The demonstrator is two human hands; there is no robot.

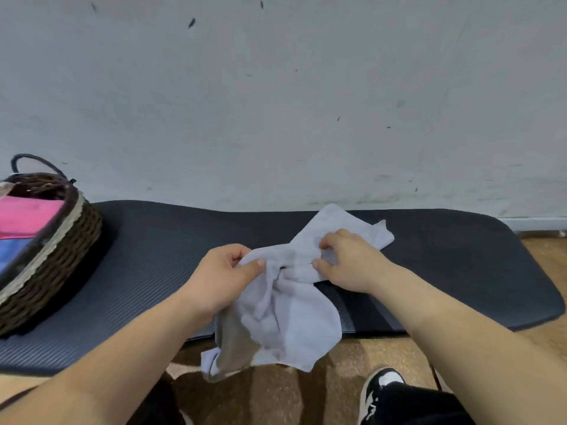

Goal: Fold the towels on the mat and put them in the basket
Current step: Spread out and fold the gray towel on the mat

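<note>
1. Wall (276, 87): pale grey, scuffed with small dark marks. It fills the upper half of the view and meets the far edge of the mat.

2. Mat (147, 271): dark, ribbed foam, laid lengthwise along the foot of the wall. Its right end has rounded corners. Its near edge runs from lower left to right, with the floor showing beyond it. Bare mat surface lies between the basket and the hands, and a further bare stretch lies to the right of the right hand.

3. Floor (306, 397): brown, wood-toned, in front of the mat and past its right end.

4. Basket (67, 246): dark woven wicker with a lighter band below the rim and a dark loop handle (33, 159). It stands on the left end of the mat. A folded pink towel (27, 216) and a blue towel (12, 253) lie inside, side by side.

5. Pale lavender towel (291, 326): unfolded and bunched at its middle. The upper part lies on the mat toward the wall. The lower part hangs over the near edge of the mat above the floor.

6. Left hand (221, 277): thumb and fingers pinch the bunched cloth at its left side.

7. Right hand (349, 262): fingers curled, gripping the cloth on the mat just right of the bunch. The two hands are near each other, apart.

8. Shoe (380, 391): black and white, on the floor at the lower right.
</note>
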